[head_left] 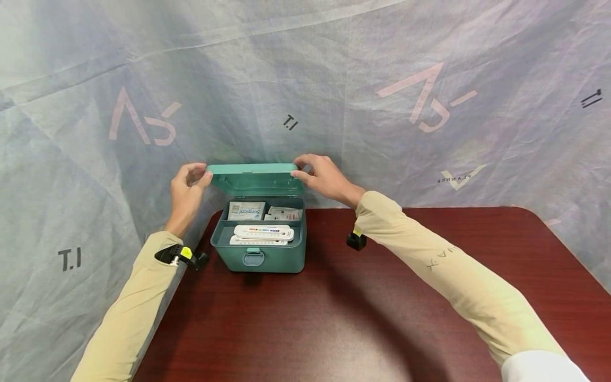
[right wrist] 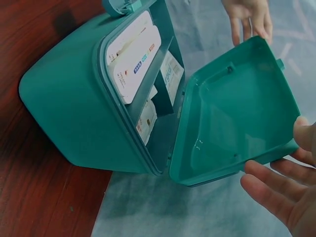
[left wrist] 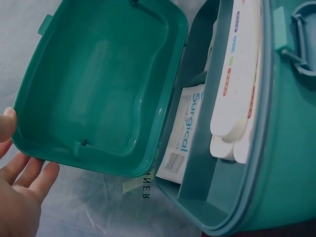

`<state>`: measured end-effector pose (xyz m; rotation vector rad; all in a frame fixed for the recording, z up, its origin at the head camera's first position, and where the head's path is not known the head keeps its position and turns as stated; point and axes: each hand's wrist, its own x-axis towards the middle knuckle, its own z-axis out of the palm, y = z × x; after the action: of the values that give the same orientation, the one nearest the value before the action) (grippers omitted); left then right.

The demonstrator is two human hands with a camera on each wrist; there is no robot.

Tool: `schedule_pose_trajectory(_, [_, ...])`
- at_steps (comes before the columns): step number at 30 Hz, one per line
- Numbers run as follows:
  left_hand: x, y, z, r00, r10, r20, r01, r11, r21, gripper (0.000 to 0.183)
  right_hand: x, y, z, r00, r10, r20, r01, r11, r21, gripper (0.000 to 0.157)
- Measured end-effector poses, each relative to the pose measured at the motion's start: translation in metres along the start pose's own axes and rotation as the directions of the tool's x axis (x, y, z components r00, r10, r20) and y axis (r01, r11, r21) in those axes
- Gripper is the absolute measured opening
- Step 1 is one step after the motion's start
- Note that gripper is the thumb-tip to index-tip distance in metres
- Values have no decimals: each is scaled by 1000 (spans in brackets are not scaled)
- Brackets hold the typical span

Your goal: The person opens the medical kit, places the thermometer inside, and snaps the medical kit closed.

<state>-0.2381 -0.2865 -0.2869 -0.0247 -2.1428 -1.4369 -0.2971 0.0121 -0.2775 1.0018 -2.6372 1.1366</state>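
Observation:
A green plastic box [head_left: 281, 260] stands on the table with its hinged lid [head_left: 258, 183] raised. My left hand [head_left: 186, 193] pinches the lid's left corner, thumb on the inner side and fingers behind. At the opposite corner my right hand [head_left: 326, 178] holds the lid between thumb and fingers, as the right wrist view also shows. Inside, the front compartment carries several long white flat pieces [head_left: 263, 232] with printed scale marks. Behind the divider lie a white packet marked "Surgical" [left wrist: 183, 133] and, beside it, some smaller white packets [right wrist: 146, 121].
The dark red wooden table [head_left: 305, 329] extends to the right and toward me. A grey printed cloth [head_left: 334, 95] hangs close behind the box and along the left. On the box front sits a latch with a loop handle [head_left: 253, 257].

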Motion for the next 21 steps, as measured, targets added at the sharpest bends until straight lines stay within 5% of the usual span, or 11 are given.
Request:
schedule_pose_trajectory(12, [9, -34, -3, 1000, 26, -5, -26, 999, 22, 33, -4, -4, 4, 1000, -10, -2, 10, 999, -51, 33])
schedule_pose_trajectory(21, [2, -23, -7, 999, 30, 29, -31, 999, 37, 32, -6, -6, 8, 1000, -8, 7, 8, 998, -63, 34])
